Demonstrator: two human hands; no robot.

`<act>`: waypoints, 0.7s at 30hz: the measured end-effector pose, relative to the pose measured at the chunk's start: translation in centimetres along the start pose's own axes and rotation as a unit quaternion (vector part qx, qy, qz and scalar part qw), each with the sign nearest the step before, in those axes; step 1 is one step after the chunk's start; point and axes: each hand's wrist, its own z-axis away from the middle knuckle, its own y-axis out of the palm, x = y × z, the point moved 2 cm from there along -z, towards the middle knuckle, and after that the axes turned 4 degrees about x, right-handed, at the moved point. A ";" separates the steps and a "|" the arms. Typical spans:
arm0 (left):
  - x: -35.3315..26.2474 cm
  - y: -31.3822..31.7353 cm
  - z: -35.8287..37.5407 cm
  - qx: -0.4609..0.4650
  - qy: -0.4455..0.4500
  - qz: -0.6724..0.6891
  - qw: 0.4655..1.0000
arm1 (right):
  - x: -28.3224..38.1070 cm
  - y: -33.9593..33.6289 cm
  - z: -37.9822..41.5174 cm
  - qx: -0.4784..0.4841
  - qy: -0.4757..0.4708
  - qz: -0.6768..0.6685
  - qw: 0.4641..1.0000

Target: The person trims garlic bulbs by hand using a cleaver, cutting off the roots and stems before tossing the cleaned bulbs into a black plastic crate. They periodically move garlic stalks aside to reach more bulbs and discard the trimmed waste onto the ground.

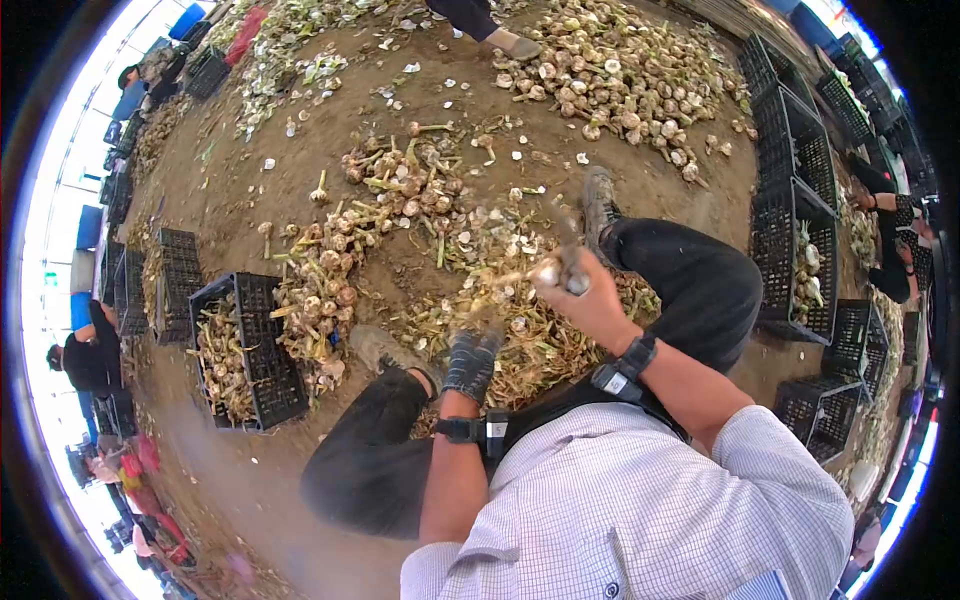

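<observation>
My right hand [596, 305], bare, is closed in front of my right knee. A pale garlic bulb [549, 272] shows at its fingers, and a dark, blade-like tool [567, 235], smeared by motion, sticks out above them. Over the heap of cut stems and husks [545, 355] between my legs, my left hand [472, 365] wears a dark grey glove. Its fingers stretch forward, blurred at the tips, with no bulb visible in them. Beyond the hands lies a pile of garlic bulbs with stems [405, 185], running down toward my left foot.
A black crate [275, 345] with trimmed stalks or bulbs stands left of my left foot. Stacked crates [800, 250] line the right side. A large garlic heap [630, 85] lies ahead, near another person's foot [515, 45]. Other people sit at both edges.
</observation>
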 end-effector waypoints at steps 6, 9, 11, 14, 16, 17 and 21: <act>-1.7 2.0 0.6 -0.012 0.191 -0.211 0.959 | 1.5 4.1 1.6 0.151 -0.173 0.213 0.950; 0.1 2.0 0.1 0.044 0.078 -0.012 0.996 | 1.4 3.7 1.7 0.154 -0.144 0.194 0.958; -1.6 1.1 0.8 0.029 0.075 -0.014 0.997 | 0.8 3.0 1.7 0.154 -0.099 0.195 0.964; -4.7 -0.6 2.2 -0.014 0.151 -0.027 0.988 | -1.0 1.7 1.3 0.170 -0.025 0.225 0.959; -3.7 -0.4 2.1 -0.004 0.177 0.082 0.981 | -0.3 1.6 1.4 0.184 -0.013 0.237 0.954; -3.2 -0.3 2.2 0.004 0.176 0.067 0.982 | -0.2 1.8 1.4 0.190 -0.032 0.247 0.950; 3.1 0.5 2.1 0.019 0.266 -0.187 0.945 | -2.4 1.8 0.5 0.248 0.016 0.379 0.892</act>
